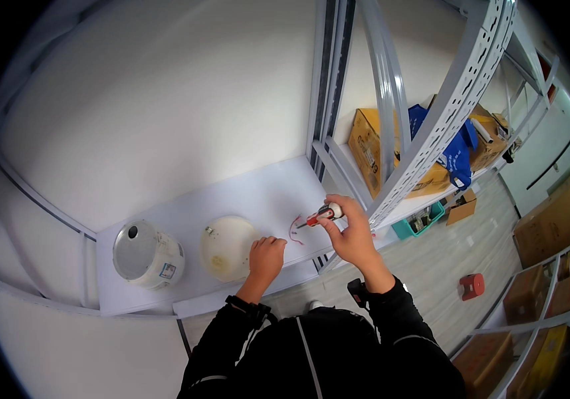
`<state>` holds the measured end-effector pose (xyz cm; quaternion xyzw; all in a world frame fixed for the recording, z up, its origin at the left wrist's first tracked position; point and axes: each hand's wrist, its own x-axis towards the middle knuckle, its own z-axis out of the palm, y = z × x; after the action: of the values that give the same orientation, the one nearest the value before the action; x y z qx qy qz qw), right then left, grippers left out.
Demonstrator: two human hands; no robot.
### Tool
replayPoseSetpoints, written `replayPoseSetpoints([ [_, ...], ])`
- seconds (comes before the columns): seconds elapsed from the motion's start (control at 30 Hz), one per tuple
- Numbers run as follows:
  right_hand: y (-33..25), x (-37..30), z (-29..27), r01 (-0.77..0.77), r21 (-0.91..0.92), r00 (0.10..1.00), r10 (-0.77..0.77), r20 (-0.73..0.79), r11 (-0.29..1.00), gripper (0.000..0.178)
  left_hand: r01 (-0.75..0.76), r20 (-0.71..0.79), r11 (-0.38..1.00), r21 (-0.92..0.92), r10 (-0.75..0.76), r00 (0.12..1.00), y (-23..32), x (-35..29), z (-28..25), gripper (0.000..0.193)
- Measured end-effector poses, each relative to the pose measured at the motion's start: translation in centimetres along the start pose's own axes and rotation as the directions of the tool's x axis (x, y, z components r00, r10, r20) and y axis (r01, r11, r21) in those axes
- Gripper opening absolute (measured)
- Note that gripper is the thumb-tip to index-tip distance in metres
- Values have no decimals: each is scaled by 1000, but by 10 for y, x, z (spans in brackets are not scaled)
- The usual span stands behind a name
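Note:
A screwdriver point(317, 216) with a red and pale handle is gripped in my right hand point(350, 233), its shaft pointing left over the white shelf. Just beyond its tip lies a thin red wire point(292, 231), curved on the surface. My left hand point(267, 258) is closed at the right edge of a round, shallow white disc point(215, 249); its fingers are curled together, and what they hold, if anything, is hidden. A small fitting shows near the disc's upper left rim, with a yellowish patch lower down.
A white cylindrical bucket point(172, 253) stands left of the disc. A perforated metal post point(424, 139) rises right of my right hand. Behind it are a yellow carton point(364, 136) and a blue bag point(457, 156). A teal bin point(418, 226) and a red stool point(471, 286) are lower right.

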<state>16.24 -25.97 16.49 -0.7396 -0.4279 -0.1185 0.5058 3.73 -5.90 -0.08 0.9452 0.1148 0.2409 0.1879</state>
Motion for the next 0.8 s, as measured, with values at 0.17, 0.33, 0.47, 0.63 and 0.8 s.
replayPoseSetpoints([
  [0.17,36,1,-36,19,24,999,-20,32,1000,48,218,229,975,39,-221,948,22,23,39,13],
  [0.33,60,3,-56,38,59,994,-44,102,998,47,345,187,937,46,-348,919,28,38,70,13],
  [0.47,74,5,-63,83,110,970,-105,217,990,45,325,53,922,210,-342,938,32,35,85,12],
  [0.63,82,8,-64,122,189,952,-169,255,974,45,326,-6,913,246,-335,942,21,27,98,8],
  [0.8,87,11,-66,167,206,933,-222,283,964,46,364,-112,915,172,-349,930,29,30,91,13],
])
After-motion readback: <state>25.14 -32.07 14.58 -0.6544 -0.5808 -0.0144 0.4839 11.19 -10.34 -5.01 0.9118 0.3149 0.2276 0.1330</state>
